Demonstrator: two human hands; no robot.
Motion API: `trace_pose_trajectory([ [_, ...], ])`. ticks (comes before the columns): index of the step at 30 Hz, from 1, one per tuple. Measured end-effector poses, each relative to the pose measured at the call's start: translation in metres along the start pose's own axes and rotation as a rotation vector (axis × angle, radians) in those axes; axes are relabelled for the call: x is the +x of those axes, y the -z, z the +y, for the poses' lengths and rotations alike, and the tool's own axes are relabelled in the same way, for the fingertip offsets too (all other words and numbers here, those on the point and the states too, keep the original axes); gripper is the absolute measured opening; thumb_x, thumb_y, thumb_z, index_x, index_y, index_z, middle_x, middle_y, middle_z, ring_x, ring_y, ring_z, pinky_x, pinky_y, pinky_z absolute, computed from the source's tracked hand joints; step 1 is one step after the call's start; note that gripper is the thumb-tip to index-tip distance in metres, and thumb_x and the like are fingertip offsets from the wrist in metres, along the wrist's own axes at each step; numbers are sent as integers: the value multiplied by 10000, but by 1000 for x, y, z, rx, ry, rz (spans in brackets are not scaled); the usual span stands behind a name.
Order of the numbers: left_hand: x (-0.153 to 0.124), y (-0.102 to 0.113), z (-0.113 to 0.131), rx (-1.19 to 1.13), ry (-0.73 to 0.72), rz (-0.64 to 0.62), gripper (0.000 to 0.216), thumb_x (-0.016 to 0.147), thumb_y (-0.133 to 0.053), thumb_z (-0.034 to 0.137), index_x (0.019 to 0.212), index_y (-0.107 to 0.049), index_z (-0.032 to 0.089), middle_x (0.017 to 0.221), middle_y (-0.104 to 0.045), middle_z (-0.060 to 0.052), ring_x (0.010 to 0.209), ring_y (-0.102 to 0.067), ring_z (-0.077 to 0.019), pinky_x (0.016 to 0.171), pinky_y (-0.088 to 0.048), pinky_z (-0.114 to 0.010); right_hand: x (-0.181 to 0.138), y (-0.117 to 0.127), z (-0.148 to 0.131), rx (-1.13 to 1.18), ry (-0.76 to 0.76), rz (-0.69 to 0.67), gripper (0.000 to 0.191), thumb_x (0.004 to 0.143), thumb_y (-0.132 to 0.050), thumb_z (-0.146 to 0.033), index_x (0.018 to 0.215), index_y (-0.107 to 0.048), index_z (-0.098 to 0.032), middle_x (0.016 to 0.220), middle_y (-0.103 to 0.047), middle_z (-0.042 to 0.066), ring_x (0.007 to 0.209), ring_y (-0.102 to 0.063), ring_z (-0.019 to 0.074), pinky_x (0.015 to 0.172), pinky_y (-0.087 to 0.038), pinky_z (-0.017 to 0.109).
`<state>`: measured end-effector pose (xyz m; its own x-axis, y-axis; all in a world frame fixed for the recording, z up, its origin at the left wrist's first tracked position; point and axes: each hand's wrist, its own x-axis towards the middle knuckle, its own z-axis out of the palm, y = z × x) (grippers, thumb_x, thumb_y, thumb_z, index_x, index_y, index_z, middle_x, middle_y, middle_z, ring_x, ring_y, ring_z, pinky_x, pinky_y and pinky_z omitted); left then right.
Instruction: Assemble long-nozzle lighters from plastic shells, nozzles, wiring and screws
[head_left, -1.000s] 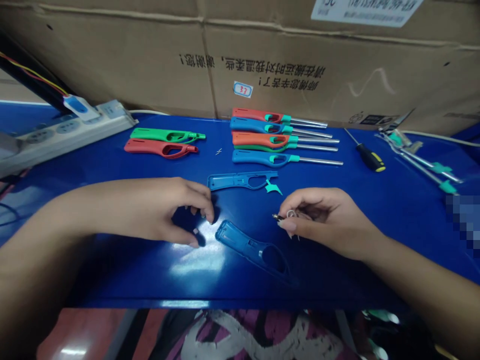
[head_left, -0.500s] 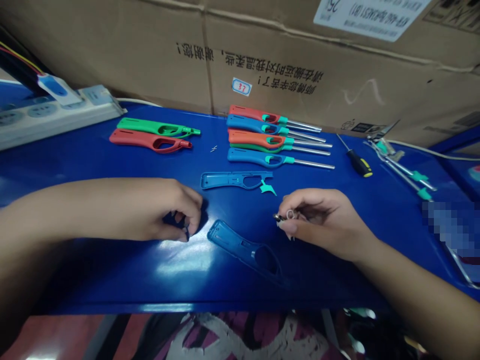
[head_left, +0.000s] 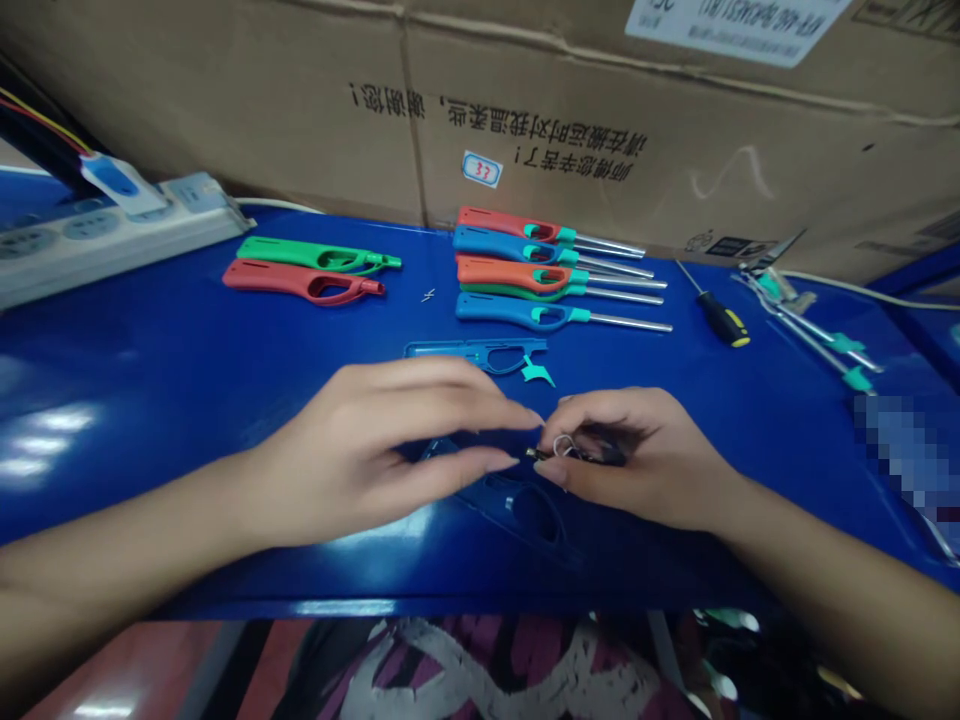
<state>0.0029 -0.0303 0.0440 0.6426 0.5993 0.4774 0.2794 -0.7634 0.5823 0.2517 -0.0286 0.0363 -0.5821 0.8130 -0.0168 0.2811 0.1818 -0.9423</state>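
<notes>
My right hand [head_left: 637, 460] pinches a small metal part with a white wire loop [head_left: 559, 447] just above the blue table [head_left: 150, 380]. My left hand [head_left: 390, 440] has come across beside it, thumb and forefinger pinched toward the same part, their tips at its left end. A blue lighter shell half [head_left: 525, 505] lies open side up beneath both hands, partly hidden. Another blue shell half [head_left: 480, 352] with a teal trigger piece [head_left: 537, 373] lies just behind them.
Several finished long lighters [head_left: 540, 280] lie in a row at the back centre. Green [head_left: 315, 254] and red [head_left: 300, 283] shells lie back left, near a power strip [head_left: 112, 225]. A screwdriver [head_left: 716, 310] and metal tubes [head_left: 817, 330] lie right. Cardboard boxes [head_left: 525, 100] wall the back.
My left hand has left the spot on the table at the left and moved right to meet my right hand over the blue shell. The right hand barely moved.
</notes>
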Motion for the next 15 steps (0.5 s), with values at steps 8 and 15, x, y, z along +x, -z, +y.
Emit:
trace_pose_trajectory([
  [8,-12,-8,-1,71,-82,-73,291,961,-592,141,1197,-678,289,1132,-762,-17,999,-717,-186,870,-573,-317,0,-2,-4,36,-23,-47,111,807,-775,-246,798,-699,-166,663,-603,-26,554,-401,72,503,-336,229],
  [15,-12,-7,0,60,-39,-108,279,960,-596,163,1171,-688,322,1136,-769,5,998,-733,-176,865,-590,-313,-2,-1,-3,44,-29,-49,117,795,-796,-249,829,-710,-178,726,-648,-12,589,-442,81,538,-379,235],
])
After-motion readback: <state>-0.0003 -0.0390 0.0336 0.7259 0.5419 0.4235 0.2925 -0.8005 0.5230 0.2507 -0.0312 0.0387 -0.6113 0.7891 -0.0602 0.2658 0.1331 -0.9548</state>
